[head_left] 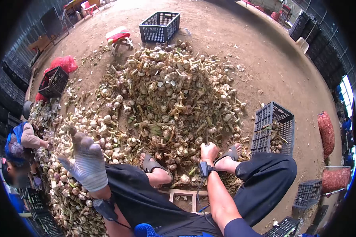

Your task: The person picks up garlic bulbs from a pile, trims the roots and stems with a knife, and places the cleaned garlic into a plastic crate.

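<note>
My left hand (86,162), in a striped, dirty-tipped glove, is raised over the garlic heap with its fingers apart and nothing in it. My bare right hand (209,152) is closed low between my feet, at the near edge of the large pile of garlic (174,91) with stalks. What its fingers hold, if anything, is hidden. Both wrists carry a dark strapped device. Paler, trimmed-looking bulbs (73,189) lie to the left, beneath and around my gloved hand.
A black crate (261,126) with some garlic stands right of my foot. Another crate (159,34) and a small stool (118,36) are behind the pile. A co-worker (23,140) bends at the left edge. Red net sacks (326,134) lie far right.
</note>
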A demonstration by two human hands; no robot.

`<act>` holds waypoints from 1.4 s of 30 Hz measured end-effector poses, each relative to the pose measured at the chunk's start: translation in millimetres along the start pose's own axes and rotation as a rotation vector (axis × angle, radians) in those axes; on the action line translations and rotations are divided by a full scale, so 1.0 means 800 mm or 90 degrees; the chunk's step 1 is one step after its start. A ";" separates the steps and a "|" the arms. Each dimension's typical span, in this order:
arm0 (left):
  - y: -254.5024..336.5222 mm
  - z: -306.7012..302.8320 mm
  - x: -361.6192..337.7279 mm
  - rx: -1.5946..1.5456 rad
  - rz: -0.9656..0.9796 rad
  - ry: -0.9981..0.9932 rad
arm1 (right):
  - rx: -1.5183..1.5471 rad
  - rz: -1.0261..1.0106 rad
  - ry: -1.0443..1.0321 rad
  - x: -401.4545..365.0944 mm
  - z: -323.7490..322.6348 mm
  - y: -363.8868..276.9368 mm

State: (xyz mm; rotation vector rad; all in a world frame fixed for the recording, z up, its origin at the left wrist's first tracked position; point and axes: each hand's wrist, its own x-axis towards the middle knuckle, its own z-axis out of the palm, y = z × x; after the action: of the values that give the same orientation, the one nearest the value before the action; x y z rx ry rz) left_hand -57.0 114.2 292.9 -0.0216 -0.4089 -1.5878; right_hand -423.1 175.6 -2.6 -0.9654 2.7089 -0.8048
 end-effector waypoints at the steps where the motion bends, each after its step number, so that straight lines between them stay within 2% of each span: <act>1: -0.003 0.003 0.001 0.000 -0.003 0.006 | -0.014 -0.007 -0.023 0.003 0.001 0.001; 3: -0.009 0.006 0.003 0.045 -0.019 0.037 | -0.048 -0.017 -0.052 0.012 0.007 0.002; 4: -0.015 0.014 0.003 0.041 0.000 0.094 | -0.076 -0.031 -0.079 0.016 0.013 0.006; 7: -0.020 0.011 0.003 0.083 -0.021 0.085 | -0.073 -0.047 -0.085 0.022 0.037 0.012; 12: -0.035 0.004 0.000 0.274 0.025 0.120 | -0.101 -0.082 -0.126 0.025 0.069 0.022; 16: -0.044 -0.001 0.000 0.356 0.004 0.136 | -0.054 -0.037 -0.110 0.030 0.073 0.019; 18: -0.050 0.002 0.002 0.377 -0.008 0.127 | -0.041 -0.066 -0.090 0.028 0.068 0.017; 20: -0.057 0.005 0.002 0.543 -0.084 0.111 | 0.206 0.000 -0.075 0.020 0.064 0.003; 21: -0.068 0.016 0.001 0.594 -0.104 0.169 | 0.307 0.055 -0.111 0.014 0.044 -0.017; 22: -0.069 0.008 0.000 0.673 -0.148 0.151 | 0.390 0.094 -0.169 0.009 0.036 -0.030; 24: -0.079 0.011 -0.001 0.795 -0.246 0.166 | 0.591 0.069 -0.217 -0.006 0.024 -0.063; 26: -0.098 0.011 -0.003 0.919 -0.270 0.122 | 0.754 0.118 -0.322 -0.027 -0.018 -0.116; 27: -0.106 0.003 -0.006 0.899 -0.261 0.116 | 0.888 0.121 -0.340 -0.038 -0.038 -0.147; 28: -0.108 -0.004 -0.006 0.995 -0.269 0.049 | 0.841 0.117 -0.413 -0.042 -0.086 -0.172; 31: -0.118 -0.016 -0.009 1.171 -0.195 -0.109 | 0.900 0.107 -0.516 -0.058 -0.117 -0.211; 32: -0.119 -0.020 -0.010 1.207 -0.176 -0.147 | 0.872 0.093 -0.566 -0.063 -0.132 -0.218; 33: -0.123 -0.020 -0.011 1.178 -0.218 -0.127 | 0.885 0.074 -0.569 -0.070 -0.147 -0.228; 34: -0.126 -0.014 -0.011 1.157 -0.198 -0.124 | 0.897 0.054 -0.571 -0.076 -0.167 -0.241; 36: -0.126 -0.011 -0.008 1.056 -0.255 -0.102 | 0.909 0.043 -0.595 -0.083 -0.180 -0.246; 37: -0.126 -0.016 -0.007 0.964 -0.235 -0.098 | 0.882 0.027 -0.606 -0.087 -0.188 -0.248; 40: -0.119 -0.016 -0.011 0.852 -0.229 -0.074 | 0.805 0.009 -0.625 -0.086 -0.199 -0.248; 42: -0.113 -0.020 -0.008 0.876 -0.214 -0.081 | 0.686 -0.375 -0.333 -0.079 -0.177 -0.240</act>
State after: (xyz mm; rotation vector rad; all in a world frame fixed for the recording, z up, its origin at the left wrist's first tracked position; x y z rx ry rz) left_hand -140.2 116.6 254.1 1.0361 -1.5825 -1.3286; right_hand -314.2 152.4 217.6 -1.3530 1.2047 -1.5562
